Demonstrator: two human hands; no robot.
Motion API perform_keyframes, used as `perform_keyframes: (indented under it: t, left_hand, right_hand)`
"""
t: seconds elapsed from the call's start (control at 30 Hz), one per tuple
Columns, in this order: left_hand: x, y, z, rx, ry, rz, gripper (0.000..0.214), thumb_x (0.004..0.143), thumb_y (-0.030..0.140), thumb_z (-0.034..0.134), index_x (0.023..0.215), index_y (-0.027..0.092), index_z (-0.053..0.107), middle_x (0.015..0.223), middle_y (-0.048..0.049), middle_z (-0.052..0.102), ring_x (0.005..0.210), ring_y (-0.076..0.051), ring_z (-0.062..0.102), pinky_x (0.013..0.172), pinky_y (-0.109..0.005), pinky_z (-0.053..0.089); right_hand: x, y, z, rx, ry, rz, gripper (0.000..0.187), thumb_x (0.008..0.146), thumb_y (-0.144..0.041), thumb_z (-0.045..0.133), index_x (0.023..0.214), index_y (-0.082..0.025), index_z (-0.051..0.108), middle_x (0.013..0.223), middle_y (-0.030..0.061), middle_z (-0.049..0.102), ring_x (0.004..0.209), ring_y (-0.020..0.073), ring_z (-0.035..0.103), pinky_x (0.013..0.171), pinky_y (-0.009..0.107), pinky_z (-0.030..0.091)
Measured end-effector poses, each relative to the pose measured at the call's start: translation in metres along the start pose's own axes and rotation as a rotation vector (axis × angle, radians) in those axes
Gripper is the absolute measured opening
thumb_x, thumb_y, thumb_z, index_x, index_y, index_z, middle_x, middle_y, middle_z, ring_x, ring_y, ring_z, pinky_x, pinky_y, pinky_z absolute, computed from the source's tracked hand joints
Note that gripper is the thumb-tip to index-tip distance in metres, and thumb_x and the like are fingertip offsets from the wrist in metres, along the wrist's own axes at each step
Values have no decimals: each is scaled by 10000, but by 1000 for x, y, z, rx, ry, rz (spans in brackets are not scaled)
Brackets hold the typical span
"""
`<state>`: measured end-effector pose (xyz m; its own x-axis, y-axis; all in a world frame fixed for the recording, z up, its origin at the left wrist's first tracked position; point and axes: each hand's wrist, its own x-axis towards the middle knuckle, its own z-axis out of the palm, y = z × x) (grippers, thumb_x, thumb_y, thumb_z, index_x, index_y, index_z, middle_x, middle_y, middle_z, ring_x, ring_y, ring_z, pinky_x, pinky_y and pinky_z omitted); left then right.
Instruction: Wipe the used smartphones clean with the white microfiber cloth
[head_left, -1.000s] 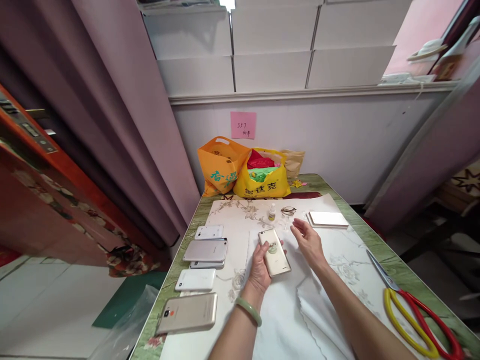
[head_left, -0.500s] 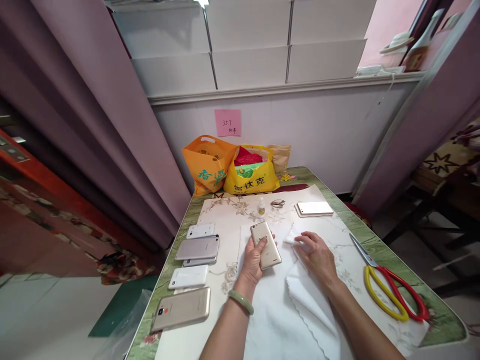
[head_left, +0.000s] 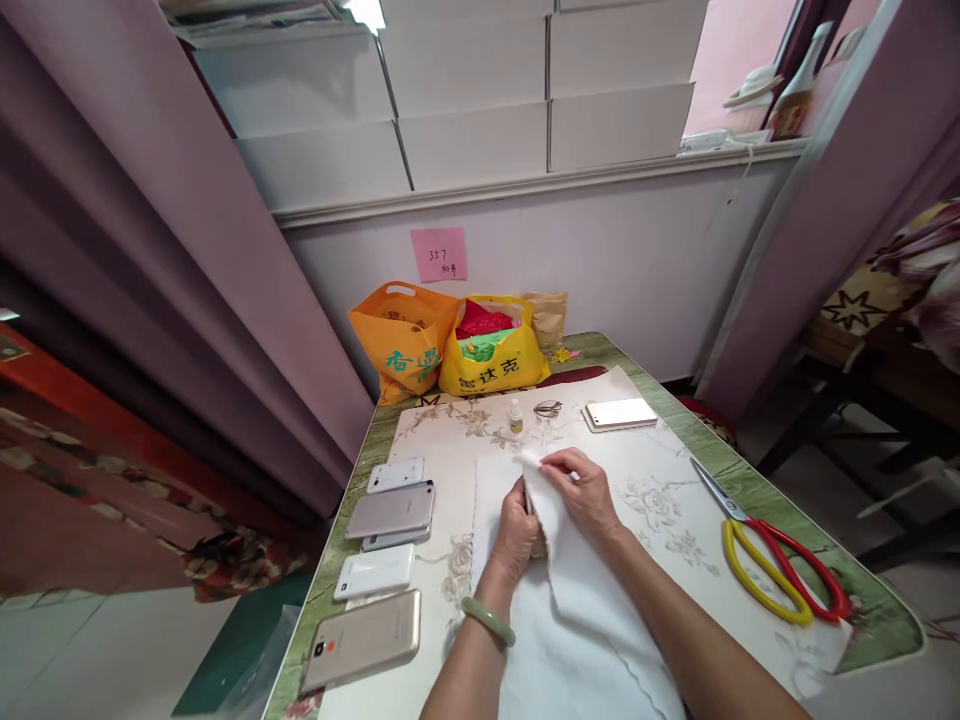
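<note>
My left hand (head_left: 516, 530) is closed around a gold smartphone (head_left: 538, 543), tilted above the table and mostly covered by cloth. A white cloth (head_left: 581, 570) hangs over the phone's right side and spreads down toward me. Pinched in the fingers of my right hand (head_left: 583, 490) is the cloth's upper corner. Beyond my hands stand a small clear bottle (head_left: 516, 417) and a pair of thin-framed glasses (head_left: 548, 409). A green bangle (head_left: 488, 621) circles my left wrist.
Several phones lie along the left, including a gold one (head_left: 364, 640) and a silver one (head_left: 390, 509). White phones (head_left: 621, 414) lie at the back right. Large scissors (head_left: 780, 560) rest on the right. An orange bag (head_left: 405, 340) and a yellow bag (head_left: 491, 365) stand against the wall.
My right hand has lifted the cloth's corner up and left, over the gold phone. The phone, fully visible before, is now turned and largely hidden. The view has shifted slightly.
</note>
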<state>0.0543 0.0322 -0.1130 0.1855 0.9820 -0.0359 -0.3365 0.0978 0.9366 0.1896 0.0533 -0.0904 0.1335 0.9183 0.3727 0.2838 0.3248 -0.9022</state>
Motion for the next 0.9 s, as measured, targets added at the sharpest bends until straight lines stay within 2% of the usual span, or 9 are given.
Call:
perform_keyframes:
  t: [0.1,0.27,0.43,0.53,0.63,0.9]
  left_hand:
    - [2,-3,0,67,35,25,303,684,181,707,982,146,665,884,-65,714,769,-171,619,706,-268,497]
    - [2,1,0,24,-10,-55,409,694,240,759,1077,177,631,880,-31,691,734,-151,611,699,-261,498]
    - [0,5,4,-11,-61,-72,461,720,288,762,1131,164,593,988,-69,681,808,-166,615,752,-286,507]
    - [1,3,4,49,-37,-77,391,719,279,742,1064,173,590,845,-13,647,688,-129,570,645,-241,476]
    - [2,2,2,143,-15,-45,323,709,270,722,994,177,600,750,24,599,635,-111,523,598,-221,441]
    - [4,2,4,245,-15,10,415,684,231,699,1090,180,633,858,-30,686,801,-193,609,743,-299,508]
  right_hand:
    - [-2,5,6,-72,-82,5,229,789,-453,700,822,-234,762,837,45,678,745,180,599,720,293,479]
    - [-2,25,-11,-41,-18,193,330,720,-515,742,825,-203,746,762,29,644,623,148,496,622,274,445]
    - [-3,40,-18,-3,44,237,453,689,-511,758,995,-181,699,851,42,659,713,169,556,703,291,480]
    - [0,37,-11,0,40,240,499,664,-501,772,1031,-179,671,855,43,663,749,184,580,735,304,488]
    - [5,30,-6,6,3,273,498,649,-520,769,990,-173,660,773,24,643,681,172,560,653,283,470]
    - [7,19,-7,-64,-38,279,492,642,-575,716,949,-195,659,684,-24,611,614,146,516,565,244,397]
